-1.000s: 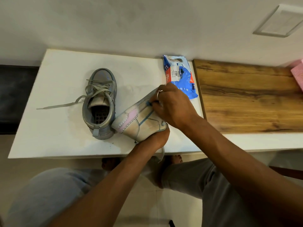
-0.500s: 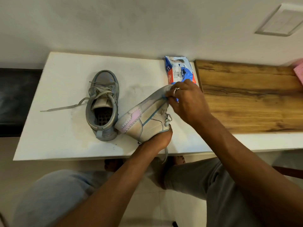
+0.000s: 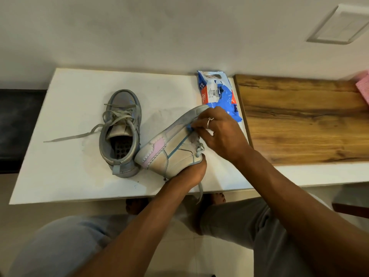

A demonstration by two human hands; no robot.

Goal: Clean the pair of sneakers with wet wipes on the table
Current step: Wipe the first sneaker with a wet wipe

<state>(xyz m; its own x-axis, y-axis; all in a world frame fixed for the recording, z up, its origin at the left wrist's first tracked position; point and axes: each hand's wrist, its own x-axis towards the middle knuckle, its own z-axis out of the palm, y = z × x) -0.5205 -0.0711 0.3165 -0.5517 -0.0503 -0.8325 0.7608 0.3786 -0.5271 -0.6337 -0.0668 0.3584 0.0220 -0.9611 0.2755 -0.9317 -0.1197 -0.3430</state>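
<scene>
The held sneaker is lifted off the white table and turned on its side, so that its pale side panel faces the camera and its sole rim runs along the far edge. Its long axis slants from the pink-patched heel, low and left and almost touching the second sneaker, up to the toe at the far right, just in front of the blue wet wipes pack. The left hand supports it from below at the ankle opening. Its fingers are mostly hidden by the shoe, but the thumb curls up beside the lace, so it reads as a firm hold. The right hand, the nearer one to the toe, has its fingers bunched and pinching a small blue scrap, most likely the wipe, pressed against the panel just below the sole rim. From those fingers the rest of the panel lies down and to the left, toward the heel, so a stroke would probably run along that slant. The second sneaker stands upright on the table, laces loose, toe pointing away. A wooden board lies to the right of the pack.
</scene>
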